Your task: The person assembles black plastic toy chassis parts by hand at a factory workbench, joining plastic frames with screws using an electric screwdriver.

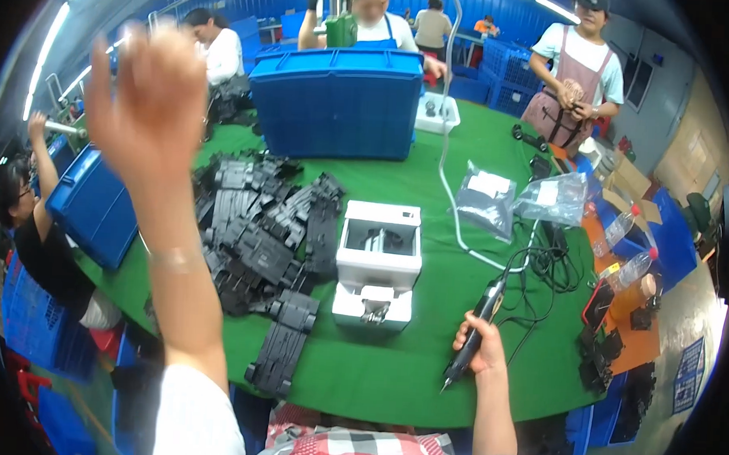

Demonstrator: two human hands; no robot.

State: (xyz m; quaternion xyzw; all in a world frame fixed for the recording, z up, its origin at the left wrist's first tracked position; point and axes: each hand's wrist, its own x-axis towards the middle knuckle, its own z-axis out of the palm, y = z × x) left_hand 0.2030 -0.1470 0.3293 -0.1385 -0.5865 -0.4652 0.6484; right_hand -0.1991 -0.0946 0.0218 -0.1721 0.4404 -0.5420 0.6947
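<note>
My right hand [485,345] is closed around a black electric screwdriver [475,338], its tip pointing down and to the left above the green tabletop. A cord runs from the tool's upper end. Raised high at the left is my left hand [155,96], blurred by motion, so its fingers cannot be made out clearly. Beneath the raised arm lies a heap of black plastic parts [254,231]. One long black plastic part [285,342] rests near the front edge, in front of me. Between the heap and the screwdriver stands a white screw feeder [378,265].
A large blue bin [335,104] stands at the back, with a smaller blue bin [97,204] at the left. Clear plastic bags [486,202] and tangled black cables [554,272] lie to the right. Bottles [633,270] line the right side. Several people surround the table.
</note>
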